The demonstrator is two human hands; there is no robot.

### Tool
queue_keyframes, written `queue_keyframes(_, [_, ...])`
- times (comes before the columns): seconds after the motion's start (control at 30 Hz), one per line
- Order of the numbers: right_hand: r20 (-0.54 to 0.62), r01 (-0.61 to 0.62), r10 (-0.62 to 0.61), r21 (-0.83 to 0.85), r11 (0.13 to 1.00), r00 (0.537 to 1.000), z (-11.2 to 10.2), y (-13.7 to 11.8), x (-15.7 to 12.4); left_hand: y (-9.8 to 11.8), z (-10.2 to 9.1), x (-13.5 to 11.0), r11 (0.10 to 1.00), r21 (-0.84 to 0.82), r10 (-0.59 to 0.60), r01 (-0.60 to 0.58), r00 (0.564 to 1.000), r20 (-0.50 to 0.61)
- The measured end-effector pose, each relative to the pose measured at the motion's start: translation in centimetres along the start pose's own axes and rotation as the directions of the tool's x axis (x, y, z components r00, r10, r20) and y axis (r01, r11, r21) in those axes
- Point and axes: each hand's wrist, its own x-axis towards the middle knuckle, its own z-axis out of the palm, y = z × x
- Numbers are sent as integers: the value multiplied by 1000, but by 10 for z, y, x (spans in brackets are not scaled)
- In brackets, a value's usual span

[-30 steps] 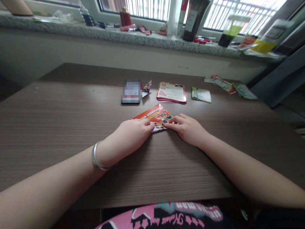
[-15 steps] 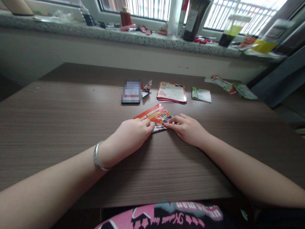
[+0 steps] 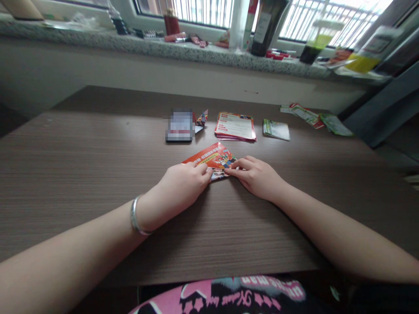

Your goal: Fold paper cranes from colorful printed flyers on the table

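Note:
A red-orange printed leaflet (image 3: 212,155), with a folded strip along its near edge, lies on the table in front of me. My left hand (image 3: 185,185), with a silver bangle (image 3: 136,217) at its wrist, is closed on the near left part of the leaflet and hides that corner. My right hand (image 3: 257,178) has its fingertips pressed together on the near right end of the fold. Between the two hands a short stretch of the pale folded strip shows.
Behind the leaflet lie a phone-like device (image 3: 179,126) with a blurred screen, a folded paper piece (image 3: 202,118), a leaflet stack (image 3: 235,127) and a smaller green-white stack (image 3: 276,130). Paper strips (image 3: 307,116) lie at the back right. Bottles and small items line the stone windowsill (image 3: 209,53).
Both hands stay at the leaflet's folded near edge with almost no movement. The whole view has shifted very slightly.

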Motion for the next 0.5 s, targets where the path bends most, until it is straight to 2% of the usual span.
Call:
queue_keyframes(0.23, [-15,-7,7,10,1000,1000,1,0,0,2,-4,0,1000,11,-6,6,1000,11])
queue_keyframes(0.4, [-13,-12,12,11,1000,1000,1,-1,2,6,-3,1,1000,28,-6,8,998,-57])
queue_keyframes(0.5, [-17,-25,25,21,999,1000,0,-1,1,8,0,2,1000,-16,-18,18,998,-53])
